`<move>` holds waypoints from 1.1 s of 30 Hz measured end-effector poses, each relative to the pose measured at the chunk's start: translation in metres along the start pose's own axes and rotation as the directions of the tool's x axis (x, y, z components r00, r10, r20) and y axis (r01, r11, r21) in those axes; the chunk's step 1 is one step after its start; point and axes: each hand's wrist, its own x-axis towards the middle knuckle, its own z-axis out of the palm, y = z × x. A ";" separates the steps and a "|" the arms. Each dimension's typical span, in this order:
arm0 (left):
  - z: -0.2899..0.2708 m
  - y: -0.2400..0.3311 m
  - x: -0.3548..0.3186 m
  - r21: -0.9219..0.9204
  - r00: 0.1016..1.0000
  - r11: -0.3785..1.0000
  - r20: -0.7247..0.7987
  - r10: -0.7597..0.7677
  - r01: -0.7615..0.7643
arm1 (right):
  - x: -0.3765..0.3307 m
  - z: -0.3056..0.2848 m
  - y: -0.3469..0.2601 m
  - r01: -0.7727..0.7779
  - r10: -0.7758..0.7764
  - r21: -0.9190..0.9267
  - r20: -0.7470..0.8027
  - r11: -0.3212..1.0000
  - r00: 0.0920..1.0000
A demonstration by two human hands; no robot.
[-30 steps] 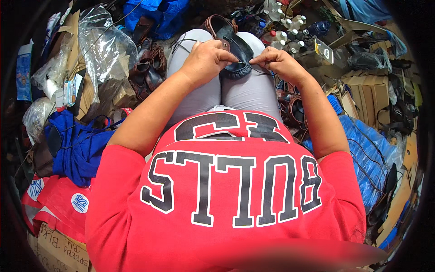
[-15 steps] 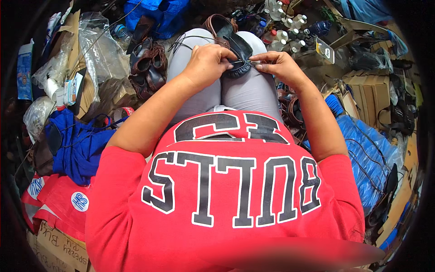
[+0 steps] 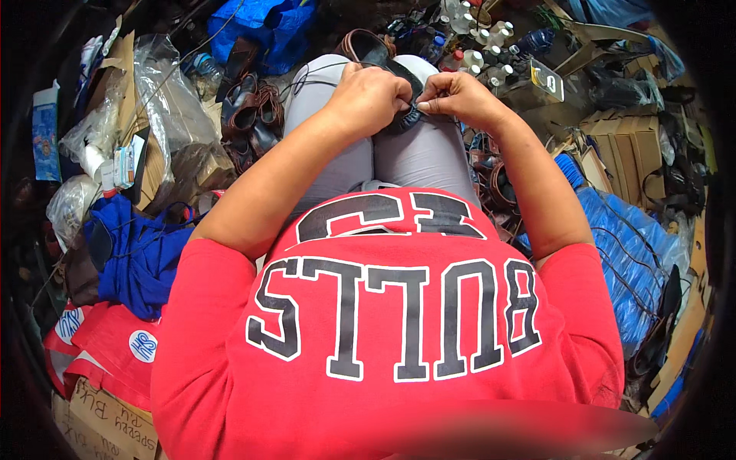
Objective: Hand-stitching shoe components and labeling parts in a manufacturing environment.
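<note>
A dark leather shoe [image 3: 406, 120] with a gathered toe seam rests across my grey-trousered thighs, its brown heel collar [image 3: 363, 44] pointing away from me. My left hand [image 3: 371, 100] is closed over the left side of the toe, fingertips pinched against the seam; what they grip is too small to make out. From the other side, my right hand [image 3: 462, 100] pinches thumb and forefinger together at the seam's right edge. Whatever lies in that pinch is hidden. Thin black thread [image 3: 313, 75] loops over my left knee.
Several brown shoes [image 3: 257, 115] lie left of my legs. Bottles with white caps [image 3: 491, 57] stand at the far right. Blue cloth [image 3: 134, 253] and clear plastic [image 3: 165, 84] lie at left; blue plastic wrap [image 3: 617, 268] and folded cardboard [image 3: 625, 149] at right.
Both hands have come closer together over the toe. My left hand has shifted right and covers more of the shoe; the thin pale strand between the hands no longer shows.
</note>
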 end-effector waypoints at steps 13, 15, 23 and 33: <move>0.002 -0.001 -0.005 -0.254 0.977 0.946 0.123 -0.175 0.201 | -0.043 -0.010 0.026 0.022 -0.031 -0.063 -0.141 0.998 0.990; 0.000 0.000 -0.004 -0.225 0.986 0.962 0.102 -0.134 0.154 | -0.054 -0.017 0.012 0.075 -0.072 0.012 -0.169 0.997 0.983; -0.010 0.003 0.004 -0.032 0.981 0.999 0.190 0.047 -0.041 | -0.017 -0.044 0.041 -0.106 -0.370 -0.735 -0.454 0.669 0.811; -0.007 -0.014 -0.006 -0.032 0.977 0.989 0.157 0.145 -0.141 | -0.019 0.015 -0.033 0.181 -0.255 -0.912 0.088 0.368 0.963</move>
